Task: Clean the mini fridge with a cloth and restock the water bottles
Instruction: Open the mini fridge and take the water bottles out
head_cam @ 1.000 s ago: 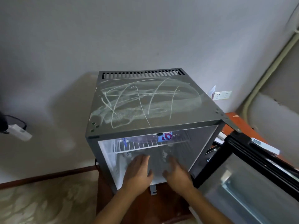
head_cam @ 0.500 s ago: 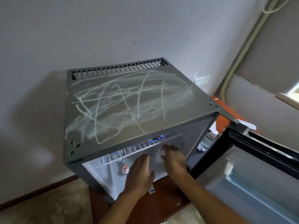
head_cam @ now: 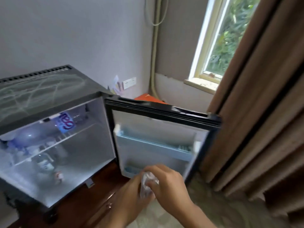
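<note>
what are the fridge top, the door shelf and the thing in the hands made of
Dark grey mini fridge top: likely painted sheet metal, matte, with slotted vents at the rear and pale smears.
Pale blue door shelf: looks like translucent moulded plastic.
Clear item held by the left hand and right hand: see-through and glinting, probably thin plastic; too blurred to confirm.

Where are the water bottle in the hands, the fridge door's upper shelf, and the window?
water bottle (head_cam: pixel 146 181), head view, clear body between both hands.
door shelf (head_cam: pixel 154 148), head view, pale blue front rail.
window (head_cam: pixel 230 35), head view, glass pane showing greenery.
</note>
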{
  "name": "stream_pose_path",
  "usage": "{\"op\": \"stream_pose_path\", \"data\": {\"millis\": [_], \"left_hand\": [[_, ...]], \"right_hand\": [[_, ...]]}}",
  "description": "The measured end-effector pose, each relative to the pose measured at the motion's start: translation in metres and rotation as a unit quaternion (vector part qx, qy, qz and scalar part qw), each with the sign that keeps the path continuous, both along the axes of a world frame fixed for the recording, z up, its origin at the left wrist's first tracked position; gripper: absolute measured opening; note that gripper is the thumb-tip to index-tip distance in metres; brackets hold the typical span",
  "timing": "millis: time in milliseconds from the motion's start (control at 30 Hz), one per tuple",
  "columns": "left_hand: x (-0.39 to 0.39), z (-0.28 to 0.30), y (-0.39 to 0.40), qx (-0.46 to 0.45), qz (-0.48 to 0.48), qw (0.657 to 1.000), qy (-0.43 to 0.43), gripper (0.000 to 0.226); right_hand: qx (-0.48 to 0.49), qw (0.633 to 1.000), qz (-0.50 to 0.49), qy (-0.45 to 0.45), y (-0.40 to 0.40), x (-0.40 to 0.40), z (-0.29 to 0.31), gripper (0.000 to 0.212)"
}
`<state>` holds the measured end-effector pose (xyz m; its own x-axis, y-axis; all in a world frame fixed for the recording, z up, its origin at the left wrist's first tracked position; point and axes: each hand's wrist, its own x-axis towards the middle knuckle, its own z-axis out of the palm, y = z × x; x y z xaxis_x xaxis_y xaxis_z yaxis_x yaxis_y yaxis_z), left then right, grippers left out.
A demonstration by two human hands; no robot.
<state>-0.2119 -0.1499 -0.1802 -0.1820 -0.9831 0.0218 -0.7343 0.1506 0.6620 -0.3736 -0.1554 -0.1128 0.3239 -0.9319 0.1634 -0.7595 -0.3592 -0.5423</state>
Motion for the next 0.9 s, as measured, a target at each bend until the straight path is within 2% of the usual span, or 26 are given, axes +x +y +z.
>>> {"op": "stream_pose_path", "data": {"millis": [33,67,167,300,433,667,900], "left_hand": [[-0.028,0.011,0.009,0.004,0.023,0.999,0.023,0.027],[-0.055,0.013,0.017,-0.026,0.039,0.999,0.008,0.034],[-0.134,0.027,0.042,-0.046,0.033,0.996,0.075,0.037],[-0.230,0.061,0.059,-0.042,-0.012,0.996,0.081,0.041],[-0.310,0.085,0.052,-0.053,-0.072,0.993,0.071,0.050],[-0.392,0.102,0.002,-0.083,-0.099,0.990,0.057,0.083],[-0.436,0.086,-0.081,-0.108,-0.054,0.993,0.018,0.087]], "right_hand": [[-0.017,1.000,-0.009,-0.010,0.010,-0.029,0.005,0.039],[-0.034,0.999,-0.019,-0.017,0.020,-0.057,0.009,0.038],[-0.078,0.995,-0.051,-0.041,0.048,-0.133,0.020,0.037],[-0.101,0.987,-0.108,-0.063,0.078,-0.223,0.039,0.034],[-0.108,0.980,-0.150,-0.076,0.084,-0.302,0.055,0.041],[-0.051,0.979,-0.177,-0.083,0.054,-0.382,0.066,0.062],[-0.044,0.986,-0.143,-0.069,-0.043,-0.427,0.056,0.058]]}}
